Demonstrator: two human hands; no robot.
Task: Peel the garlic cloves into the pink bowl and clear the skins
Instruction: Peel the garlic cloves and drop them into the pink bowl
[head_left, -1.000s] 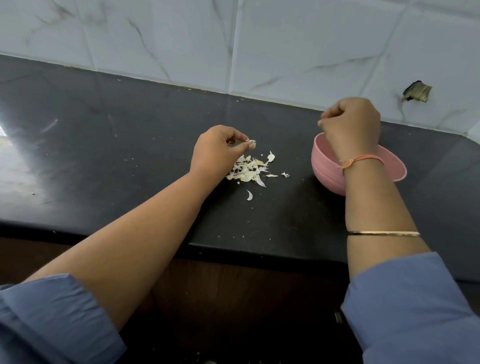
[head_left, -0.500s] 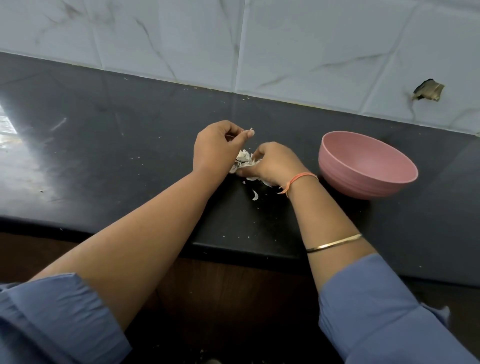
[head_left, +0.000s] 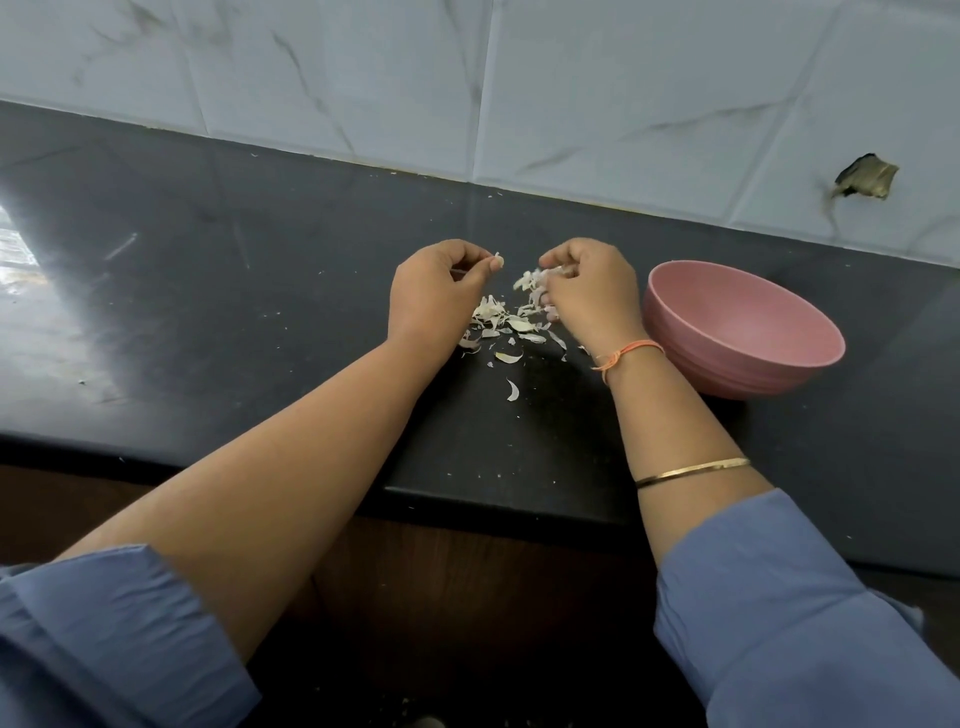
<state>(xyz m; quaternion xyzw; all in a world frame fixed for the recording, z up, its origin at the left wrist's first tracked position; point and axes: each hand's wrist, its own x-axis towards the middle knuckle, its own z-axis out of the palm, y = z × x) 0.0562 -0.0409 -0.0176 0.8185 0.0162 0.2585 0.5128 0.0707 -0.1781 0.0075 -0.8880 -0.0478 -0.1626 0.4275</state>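
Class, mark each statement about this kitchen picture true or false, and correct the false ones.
1. Skins lie on the counter between the left hand and the right hand. True.
2. The bowl stands right of the right hand. True.
3. The left hand lies flat on the counter. False: it pinches a skin scrap.
4. The right hand is inside the bowl. False: it grips a bunch of skins beside the bowl.
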